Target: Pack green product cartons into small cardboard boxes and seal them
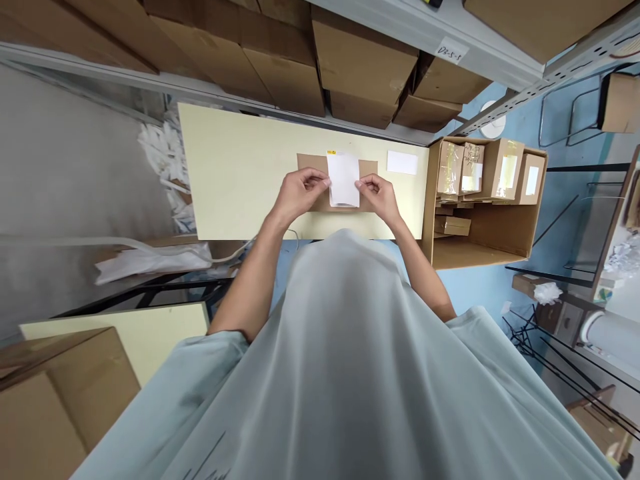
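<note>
Between my two hands is a white paper sheet (344,179) with a small yellow mark at its upper left corner. It lies over a flat brown piece of cardboard (311,162) on the pale yellow table (235,173). My left hand (299,193) pinches the sheet's left edge between thumb and fingers. At the right edge, my right hand (381,197) pinches the same sheet. The lower edge of the sheet looks doubled, as if layered or folded. To the right of the cardboard rests a white rectangular paper (402,163), touched by neither hand.
At the table's right end stands a large open carton (487,255) holding several small taped boxes (503,170). Brown boxes (365,60) fill the shelf beyond the table. A white hose (150,248) crosses at left, near crumpled white material (167,160). Another carton (75,393) sits lower left.
</note>
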`<state>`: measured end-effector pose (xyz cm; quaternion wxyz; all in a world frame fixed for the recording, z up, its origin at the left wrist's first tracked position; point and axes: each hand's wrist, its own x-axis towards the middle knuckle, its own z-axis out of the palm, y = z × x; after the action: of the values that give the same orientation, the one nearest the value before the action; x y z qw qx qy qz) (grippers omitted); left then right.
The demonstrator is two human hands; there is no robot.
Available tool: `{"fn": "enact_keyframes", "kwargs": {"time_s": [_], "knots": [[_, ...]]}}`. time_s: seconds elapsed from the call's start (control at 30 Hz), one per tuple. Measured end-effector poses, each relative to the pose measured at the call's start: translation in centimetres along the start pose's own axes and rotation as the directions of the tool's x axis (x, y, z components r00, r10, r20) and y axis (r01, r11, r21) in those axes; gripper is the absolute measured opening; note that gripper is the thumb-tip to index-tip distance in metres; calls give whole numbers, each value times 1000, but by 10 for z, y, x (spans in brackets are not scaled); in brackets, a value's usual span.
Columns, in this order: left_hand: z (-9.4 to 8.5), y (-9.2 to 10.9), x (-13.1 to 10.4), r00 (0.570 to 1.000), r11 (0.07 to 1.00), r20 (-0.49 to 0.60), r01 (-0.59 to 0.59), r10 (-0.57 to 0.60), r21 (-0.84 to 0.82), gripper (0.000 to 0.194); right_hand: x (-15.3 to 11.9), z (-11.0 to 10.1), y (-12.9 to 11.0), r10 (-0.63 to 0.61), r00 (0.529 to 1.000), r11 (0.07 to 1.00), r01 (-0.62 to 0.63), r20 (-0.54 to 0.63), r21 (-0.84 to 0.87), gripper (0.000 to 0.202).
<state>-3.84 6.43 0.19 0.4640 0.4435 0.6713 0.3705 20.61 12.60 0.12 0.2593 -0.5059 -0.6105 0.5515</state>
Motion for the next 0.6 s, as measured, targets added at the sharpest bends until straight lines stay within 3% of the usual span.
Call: {"fn": "enact_keyframes", "kwargs": {"time_s": [0.33, 0.6], "knots": [[4, -13, 12, 999, 999, 5, 35, -35, 1, 21, 6, 3, 6, 13, 999, 998, -15, 45, 62, 62], [9, -34, 17, 1000, 1000, 5, 3, -3, 13, 23, 10, 4, 24, 8, 1000, 997, -9, -22, -76, 56]]}}
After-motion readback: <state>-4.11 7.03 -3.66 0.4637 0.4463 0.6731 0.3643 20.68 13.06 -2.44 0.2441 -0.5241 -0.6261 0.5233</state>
